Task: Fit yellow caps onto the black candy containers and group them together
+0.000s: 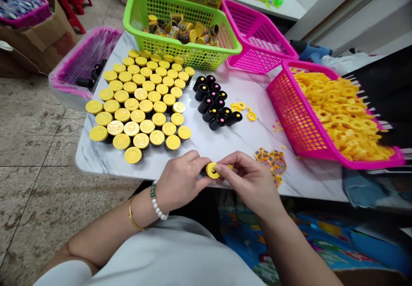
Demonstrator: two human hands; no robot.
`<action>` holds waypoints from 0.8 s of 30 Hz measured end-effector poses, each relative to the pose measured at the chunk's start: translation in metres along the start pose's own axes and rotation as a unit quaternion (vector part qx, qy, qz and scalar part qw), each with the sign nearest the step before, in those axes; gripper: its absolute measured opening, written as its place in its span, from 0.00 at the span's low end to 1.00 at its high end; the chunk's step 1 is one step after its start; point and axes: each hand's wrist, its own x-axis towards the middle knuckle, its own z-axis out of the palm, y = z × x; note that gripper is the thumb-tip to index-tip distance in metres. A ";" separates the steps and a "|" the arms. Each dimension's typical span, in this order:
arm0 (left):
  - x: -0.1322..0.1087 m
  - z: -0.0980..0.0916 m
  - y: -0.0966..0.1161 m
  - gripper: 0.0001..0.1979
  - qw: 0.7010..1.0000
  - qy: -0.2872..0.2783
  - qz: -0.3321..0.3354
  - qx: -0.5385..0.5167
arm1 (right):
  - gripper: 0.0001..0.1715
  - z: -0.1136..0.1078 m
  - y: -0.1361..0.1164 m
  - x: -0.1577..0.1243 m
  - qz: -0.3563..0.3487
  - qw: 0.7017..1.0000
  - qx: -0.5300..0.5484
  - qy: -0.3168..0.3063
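Observation:
Near the table's front edge, my left hand point(185, 178) is closed around a small black cylinder, mostly hidden by the fingers. A yellow ring piece point(212, 170) lies against the cylinder's end. My right hand point(252, 181) pinches this ring between thumb and fingers. Rows of black cylinders with yellow caps point(137, 116) stand beyond my left hand. Further right is a group of uncapped black cylinders point(206, 104) with pink or yellow bits inside. Loose yellow rings point(251, 114) lie beside them, and printed stickers or cards point(273, 162) are just past my right hand.
A green basket point(183, 50) of wrapped pieces stands at the back, beside a pink basket point(257, 41). Another pink basket point(299, 127) full of yellow rings leans at the right. A plastic-lined pink bin point(69, 67) with black cylinders is left of the marbled table point(106, 162).

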 end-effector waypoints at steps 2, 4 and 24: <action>0.002 -0.007 0.003 0.11 0.999 -0.034 -0.007 -0.017 | 0.15 0.000 0.001 0.000 0.004 1.000 -0.004 0.001; 0.004 -0.014 0.007 0.13 0.997 -0.070 -0.010 -0.042 | 0.16 0.000 0.001 0.000 0.009 1.000 -0.003 -0.004; -0.011 0.010 0.008 0.12 0.998 0.067 -0.002 -0.009 | 0.23 0.004 0.010 -0.002 0.074 0.986 0.145 -0.035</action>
